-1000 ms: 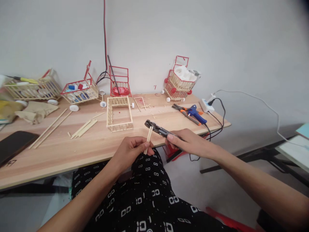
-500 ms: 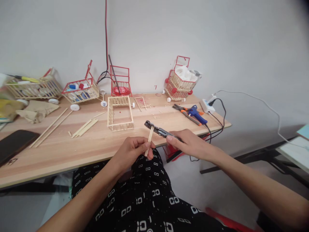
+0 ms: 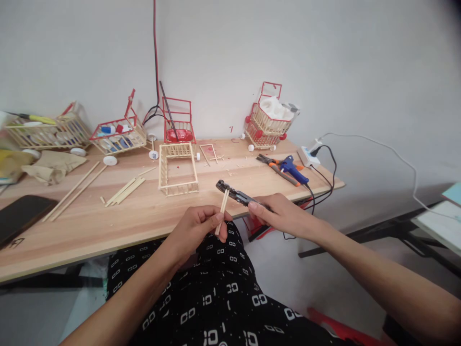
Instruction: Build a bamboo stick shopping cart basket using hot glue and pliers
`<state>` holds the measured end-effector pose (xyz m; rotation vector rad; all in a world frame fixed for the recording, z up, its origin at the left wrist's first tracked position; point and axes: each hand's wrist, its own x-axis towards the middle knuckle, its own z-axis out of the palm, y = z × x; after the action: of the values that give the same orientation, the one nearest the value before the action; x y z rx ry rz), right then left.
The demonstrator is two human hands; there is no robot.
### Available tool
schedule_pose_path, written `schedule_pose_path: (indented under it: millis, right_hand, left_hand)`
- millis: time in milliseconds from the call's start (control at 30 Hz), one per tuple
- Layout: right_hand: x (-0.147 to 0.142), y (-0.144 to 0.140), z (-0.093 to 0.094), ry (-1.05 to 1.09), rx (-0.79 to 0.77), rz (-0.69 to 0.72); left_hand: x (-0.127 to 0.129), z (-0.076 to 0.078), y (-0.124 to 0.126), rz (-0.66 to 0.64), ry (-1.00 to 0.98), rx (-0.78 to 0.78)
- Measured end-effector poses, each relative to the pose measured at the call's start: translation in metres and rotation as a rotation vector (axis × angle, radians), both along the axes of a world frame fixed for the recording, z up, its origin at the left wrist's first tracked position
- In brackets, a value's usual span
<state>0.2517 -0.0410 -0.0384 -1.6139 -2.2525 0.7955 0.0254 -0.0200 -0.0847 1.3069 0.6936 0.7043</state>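
Note:
Between thumb and fingers, my left hand (image 3: pixel 203 225) pinches two short wooden sticks (image 3: pixel 223 209) side by side, tilted upward. My right hand (image 3: pixel 275 214) is wrapped round the handles of dark metal pliers (image 3: pixel 237 194). The jaws of the pliers meet the upper ends of the sticks; whether they bite into them I cannot tell. Just beyond, on the table, stands an open basket frame of wooden sticks (image 3: pixel 179 188). A small pile of cut sticks (image 3: pixel 126 191) lies left of it, and a small rectangular stick frame (image 3: pixel 212 153) behind.
Small stick carts (image 3: pixel 120 139) line the wall, with another loaded cart (image 3: pixel 268 127) at the back right. A blue glue gun (image 3: pixel 290 166) and orange-handled pliers (image 3: pixel 277 170) lie near a power strip (image 3: pixel 309 156). A phone (image 3: pixel 27 216) and two long sticks (image 3: pixel 75 192) are on the left.
The view has shifted very slightly. Both hands, the sticks and the pliers hold nearly the same position as before.

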Motion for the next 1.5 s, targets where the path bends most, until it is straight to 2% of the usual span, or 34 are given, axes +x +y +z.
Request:
schedule_pose_path:
  millis: [300, 500, 700, 967, 1233, 1500]
  right_hand:
    - [0.0, 0.001, -0.01, -0.033, 0.093, -0.043]
    - [0.001, 0.0, -0.008, 0.08, -0.055, -0.009]
    - [0.0, 0.0, -0.01, 0.026, 0.042, -0.037]
    - [0.001, -0.002, -0.009, 0.082, -0.015, -0.011]
    - [0.0, -0.001, -0.014, 0.024, 0.085, -0.034]
    - [0.001, -0.003, -0.011, 0.133, -0.06, -0.003]
  left_hand:
    - [0.003, -0.005, 0.001, 0.019, -0.059, -0.049]
    - [0.003, -0.013, 0.001, -0.025, -0.211, -0.204]
    - [0.003, -0.014, -0.001, -0.031, -0.238, -0.255]
    - [0.006, -0.014, -0.002, -0.057, -0.332, -0.316]
    - [0.006, -0.015, -0.003, -0.08, -0.383, -0.379]
    - [0.007, -0.019, -0.001, -0.086, -0.444, -0.447]
